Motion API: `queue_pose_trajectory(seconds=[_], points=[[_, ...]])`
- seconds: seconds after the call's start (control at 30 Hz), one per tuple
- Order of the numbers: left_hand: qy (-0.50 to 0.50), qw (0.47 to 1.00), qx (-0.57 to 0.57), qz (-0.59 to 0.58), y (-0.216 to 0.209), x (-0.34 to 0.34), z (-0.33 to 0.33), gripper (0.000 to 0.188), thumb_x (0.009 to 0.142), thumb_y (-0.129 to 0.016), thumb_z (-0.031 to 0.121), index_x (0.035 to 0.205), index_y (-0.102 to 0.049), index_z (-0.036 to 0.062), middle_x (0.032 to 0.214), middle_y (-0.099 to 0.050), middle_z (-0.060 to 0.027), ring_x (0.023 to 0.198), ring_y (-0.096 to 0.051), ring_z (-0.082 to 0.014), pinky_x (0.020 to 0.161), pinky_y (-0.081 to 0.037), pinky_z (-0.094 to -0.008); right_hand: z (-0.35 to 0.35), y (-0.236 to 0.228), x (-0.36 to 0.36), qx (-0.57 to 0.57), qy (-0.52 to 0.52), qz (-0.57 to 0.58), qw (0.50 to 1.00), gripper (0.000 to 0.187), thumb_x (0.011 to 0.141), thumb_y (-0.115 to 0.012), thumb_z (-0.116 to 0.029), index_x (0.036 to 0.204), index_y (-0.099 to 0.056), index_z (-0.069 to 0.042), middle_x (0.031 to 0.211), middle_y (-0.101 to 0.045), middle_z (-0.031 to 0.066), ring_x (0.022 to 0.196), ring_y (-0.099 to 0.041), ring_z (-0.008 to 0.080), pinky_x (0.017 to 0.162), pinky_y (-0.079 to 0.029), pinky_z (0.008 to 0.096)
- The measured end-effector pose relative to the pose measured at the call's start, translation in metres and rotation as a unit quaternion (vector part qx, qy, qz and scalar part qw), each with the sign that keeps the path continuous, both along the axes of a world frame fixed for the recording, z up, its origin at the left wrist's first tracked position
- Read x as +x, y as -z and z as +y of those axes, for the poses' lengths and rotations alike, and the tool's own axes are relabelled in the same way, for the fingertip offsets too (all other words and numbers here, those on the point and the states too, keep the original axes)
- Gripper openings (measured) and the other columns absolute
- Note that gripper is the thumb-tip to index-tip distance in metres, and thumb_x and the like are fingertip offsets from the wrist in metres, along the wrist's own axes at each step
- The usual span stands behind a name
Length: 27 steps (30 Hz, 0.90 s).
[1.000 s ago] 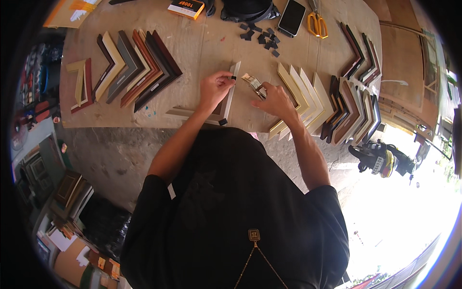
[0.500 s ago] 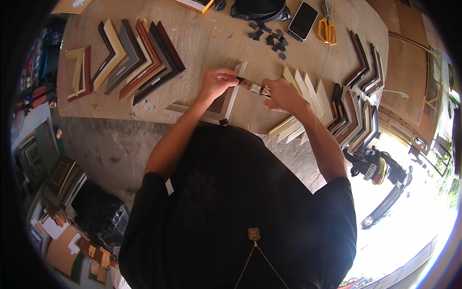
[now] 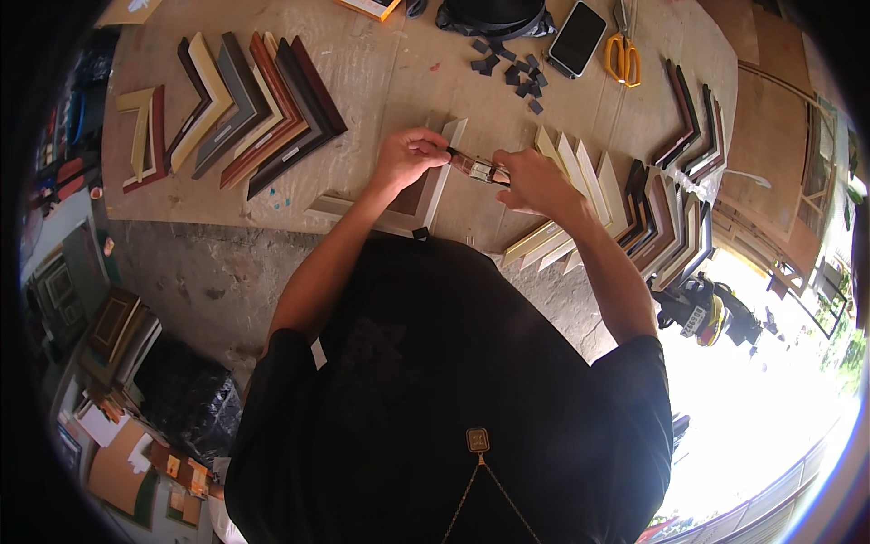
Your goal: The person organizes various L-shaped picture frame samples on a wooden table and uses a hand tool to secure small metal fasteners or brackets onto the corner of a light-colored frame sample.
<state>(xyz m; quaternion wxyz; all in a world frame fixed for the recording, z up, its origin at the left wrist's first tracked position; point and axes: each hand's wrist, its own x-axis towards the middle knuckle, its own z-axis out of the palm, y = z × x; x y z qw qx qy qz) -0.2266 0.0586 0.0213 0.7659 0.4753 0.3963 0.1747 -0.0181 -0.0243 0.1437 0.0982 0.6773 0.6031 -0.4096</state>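
Observation:
My left hand (image 3: 408, 165), its fingertips pinched together, holds a small black piece (image 3: 451, 152) above the table. My right hand (image 3: 536, 183) is closed round a slim silver and reddish-brown hand tool (image 3: 478, 169) whose exact kind I cannot make out. The tool's left end meets the black piece. Below my left hand lies a pale L-shaped frame corner sample (image 3: 435, 201), partly covered by my wrist. Another small black piece (image 3: 420, 234) sits at its near corner.
Frame corner samples (image 3: 272, 118) fan out on the left, with pale ones (image 3: 580, 172) by my right wrist and several more farther right. Beyond my hands are scattered black pieces (image 3: 521, 74), a phone (image 3: 577, 40), orange-handled scissors (image 3: 623, 59) and a black bag (image 3: 494, 16).
The view has shifted slightly. My hands keep nearly the same pose, the tool still against the black piece. Outside at the right, a dark vehicle has gone mostly out of sight.

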Motion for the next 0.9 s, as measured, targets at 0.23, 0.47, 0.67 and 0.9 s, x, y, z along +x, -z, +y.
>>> queue_pose_trajectory(seconds=[0.23,0.47,0.67,0.9], points=[[0.047,0.998,0.02,0.023,-0.007,-0.007,0.006,0.019,0.078,-0.073,-0.004,0.095,-0.067,-0.0007,0.082,-0.071,-0.0081,0.077,-0.069,-0.0129,0.071,-0.055,-0.0245,0.002,0.0,-0.004,0.01,-0.018,0.007,1.0,0.041,0.069,-0.066,-0.009,0.109,-0.063,-0.007,0.09,-0.067,0.021,0.091,-0.066,0.0384,0.081,-0.053,0.0466],[0.064,0.998,-0.018,0.0,-0.007,-0.002,0.016,0.021,0.078,-0.074,-0.001,0.097,-0.067,-0.0002,0.082,-0.069,-0.0069,0.075,-0.066,-0.0132,0.071,-0.055,-0.0257,-0.012,0.044,-0.005,0.069,0.022,-0.009,0.997,0.041,0.068,-0.066,-0.02,0.109,-0.068,-0.016,0.094,-0.067,0.0182,0.092,-0.065,0.0367,0.08,-0.053,0.0462],[0.034,0.999,0.041,0.004,0.009,-0.005,0.013,0.032,0.074,-0.076,0.005,0.103,-0.063,-0.0005,0.089,-0.064,-0.007,0.081,-0.062,-0.0158,0.07,-0.053,-0.0279,-0.017,0.051,0.002,0.113,0.002,0.018,0.993,0.042,0.061,-0.069,-0.034,0.098,-0.071,-0.014,0.087,-0.068,0.0133,0.088,-0.066,0.0347,0.072,-0.051,0.0495],[0.117,0.976,0.157,0.097,-0.024,-0.021,-0.017,0.054,0.075,-0.08,0.012,0.12,-0.054,-0.0011,0.098,-0.062,-0.0102,0.082,-0.058,-0.0157,0.073,-0.049,-0.0285,-0.082,0.043,-0.043,0.157,0.381,0.062,0.909,0.049,0.078,-0.065,-0.048,0.091,-0.07,-0.001,0.082,-0.068,0.0221,0.079,-0.069,0.0377,0.067,-0.055,0.0482]])
